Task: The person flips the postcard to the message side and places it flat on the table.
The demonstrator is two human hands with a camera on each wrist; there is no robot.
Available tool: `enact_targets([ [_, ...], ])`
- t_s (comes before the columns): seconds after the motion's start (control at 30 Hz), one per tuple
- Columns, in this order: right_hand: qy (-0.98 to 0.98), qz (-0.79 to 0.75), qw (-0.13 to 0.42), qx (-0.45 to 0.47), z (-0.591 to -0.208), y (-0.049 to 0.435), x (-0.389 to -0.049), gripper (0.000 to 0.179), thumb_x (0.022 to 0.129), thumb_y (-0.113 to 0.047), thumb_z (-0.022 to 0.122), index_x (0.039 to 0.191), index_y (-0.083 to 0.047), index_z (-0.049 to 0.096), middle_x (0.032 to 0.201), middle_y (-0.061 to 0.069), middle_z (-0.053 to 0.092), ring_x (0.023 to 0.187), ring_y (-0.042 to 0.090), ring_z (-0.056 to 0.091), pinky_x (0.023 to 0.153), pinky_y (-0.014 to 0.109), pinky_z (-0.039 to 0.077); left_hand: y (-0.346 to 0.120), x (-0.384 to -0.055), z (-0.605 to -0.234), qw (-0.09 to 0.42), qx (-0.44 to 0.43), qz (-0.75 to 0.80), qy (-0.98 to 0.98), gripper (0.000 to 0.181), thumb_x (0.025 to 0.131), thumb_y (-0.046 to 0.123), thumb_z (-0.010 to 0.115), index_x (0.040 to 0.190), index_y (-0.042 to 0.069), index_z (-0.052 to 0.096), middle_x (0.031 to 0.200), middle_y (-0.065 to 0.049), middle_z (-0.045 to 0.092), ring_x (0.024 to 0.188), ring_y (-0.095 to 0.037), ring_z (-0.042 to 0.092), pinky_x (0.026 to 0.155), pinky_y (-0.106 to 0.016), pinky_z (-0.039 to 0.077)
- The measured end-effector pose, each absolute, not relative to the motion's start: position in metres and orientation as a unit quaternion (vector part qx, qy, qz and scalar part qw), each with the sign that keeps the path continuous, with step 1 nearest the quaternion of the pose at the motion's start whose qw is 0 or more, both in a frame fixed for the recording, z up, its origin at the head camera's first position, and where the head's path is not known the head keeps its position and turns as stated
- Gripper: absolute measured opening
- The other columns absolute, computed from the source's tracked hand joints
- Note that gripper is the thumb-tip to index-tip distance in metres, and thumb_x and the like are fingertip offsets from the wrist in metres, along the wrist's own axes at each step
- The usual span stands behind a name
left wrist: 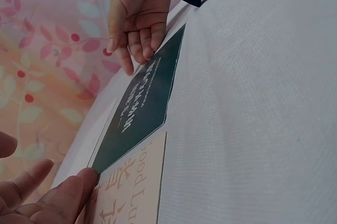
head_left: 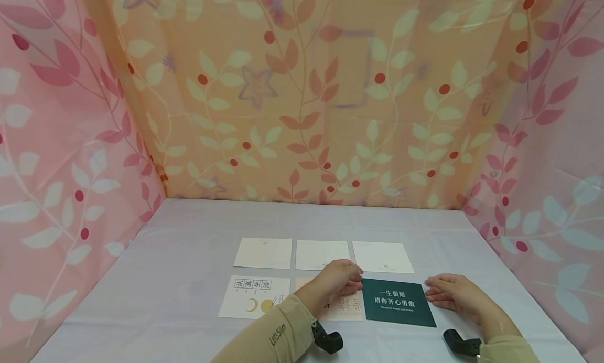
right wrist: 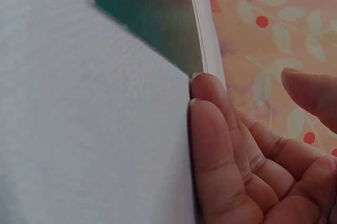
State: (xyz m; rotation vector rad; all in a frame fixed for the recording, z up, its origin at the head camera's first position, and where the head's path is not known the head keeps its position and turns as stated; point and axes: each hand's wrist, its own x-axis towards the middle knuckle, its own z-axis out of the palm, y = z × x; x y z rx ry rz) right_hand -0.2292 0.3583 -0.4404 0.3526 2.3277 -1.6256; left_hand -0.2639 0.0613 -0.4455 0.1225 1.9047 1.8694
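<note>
A dark green card with white lettering lies flat on the white cloth at the front right of two rows of cards. My left hand reaches over the peach-lettered card and partly covers it, its fingertips right at the green card's left edge. On the opposite side, my right hand rests beside the green card's right edge. The right wrist view shows two fingertips at the card's corner, with the thumb raised apart. Neither hand grips anything.
Left of the peach card lies a white card with a moon drawing, partly overlapped by my left sleeve. Behind, three plain pale cards form a row. Floral curtains enclose the table at the back and sides.
</note>
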Motion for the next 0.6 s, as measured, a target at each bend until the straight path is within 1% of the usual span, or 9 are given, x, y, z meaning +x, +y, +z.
enact_targets([
  [0.3,0.81,-0.556,0.135,0.129,-0.4411,0.3581,-0.2292,0.04,0.094,-0.023,0.051,0.114,0.011,0.053,0.087,0.013,0.067,0.078,0.023,0.065,0.073,0.033,0.054,0.0626,-0.2639,-0.447,0.222,0.04,0.676,0.701,0.021,0.089,0.019,0.055,0.1,0.003,0.063,0.095,-0.009,0.061,0.079,-0.019,0.065,0.072,-0.029,0.054],
  [0.6,0.81,-0.556,0.138,0.125,-0.4417,0.3589,-0.2295,0.04,0.094,-0.024,0.05,0.114,0.011,0.053,0.087,0.012,0.066,0.079,0.023,0.065,0.073,0.033,0.054,0.0629,-0.2646,-0.448,0.224,0.033,0.68,0.697,0.022,0.089,0.019,0.056,0.1,0.003,0.063,0.096,-0.009,0.061,0.079,-0.019,0.065,0.071,-0.027,0.054],
])
